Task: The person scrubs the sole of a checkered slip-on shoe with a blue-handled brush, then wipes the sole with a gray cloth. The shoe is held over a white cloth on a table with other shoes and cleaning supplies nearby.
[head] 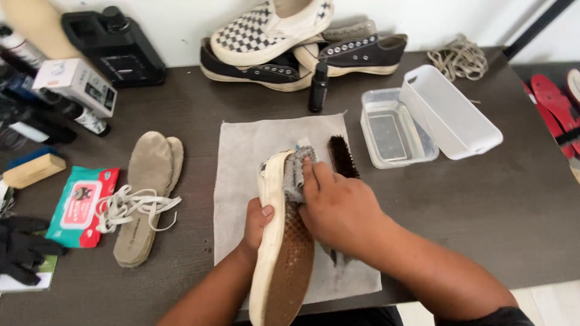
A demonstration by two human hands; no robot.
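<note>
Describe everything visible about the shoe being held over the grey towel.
The cream-sided shoe with a brown waffle-pattern rubber sole is tipped on its side, sole facing right, toe pointing away from the person. Its sidewall looks scuffed and dirty. It lies over the grey towel spread on the dark table. The left hand grips the sidewall, thumb on the rim. The right hand presses a grey cloth against the toe end.

A single head-worn camera looks steeply down and forward over a dark table (483, 205), from the person's side at its near edge toward the white wall along its far edge. The view sits close, with both forearms entering from the bottom and the tabletop nearly filling the frame.
</note>
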